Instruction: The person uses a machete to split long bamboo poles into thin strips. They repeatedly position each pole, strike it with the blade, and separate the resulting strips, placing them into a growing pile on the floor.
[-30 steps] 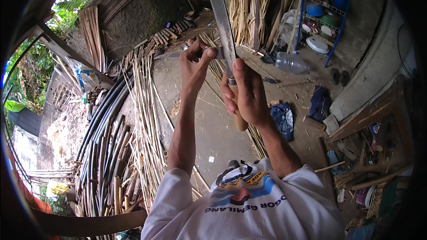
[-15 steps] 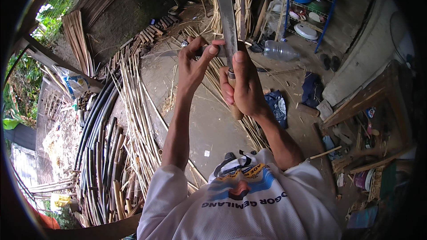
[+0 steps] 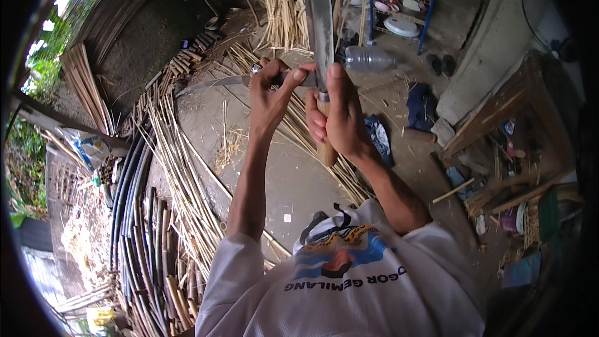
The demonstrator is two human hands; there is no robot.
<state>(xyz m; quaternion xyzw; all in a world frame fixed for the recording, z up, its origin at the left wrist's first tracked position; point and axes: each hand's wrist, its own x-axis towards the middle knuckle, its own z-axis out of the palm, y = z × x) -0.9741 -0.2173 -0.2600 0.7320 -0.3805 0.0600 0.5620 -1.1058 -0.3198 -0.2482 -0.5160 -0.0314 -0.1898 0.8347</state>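
I see fingers clamped, likely for control: right hand on machete toward twelve o'clock; left hand, knife toward nine.

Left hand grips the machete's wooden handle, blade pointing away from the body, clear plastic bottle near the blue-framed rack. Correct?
Wrong hand: the head view shows the right hand gripping the machete by its wooden handle. The blade, clear plastic bottle and blue-framed rack are as you said.

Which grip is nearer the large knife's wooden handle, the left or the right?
Right: the right grip is closed around the wooden handle, while the left grip is to its left, beside the blade.
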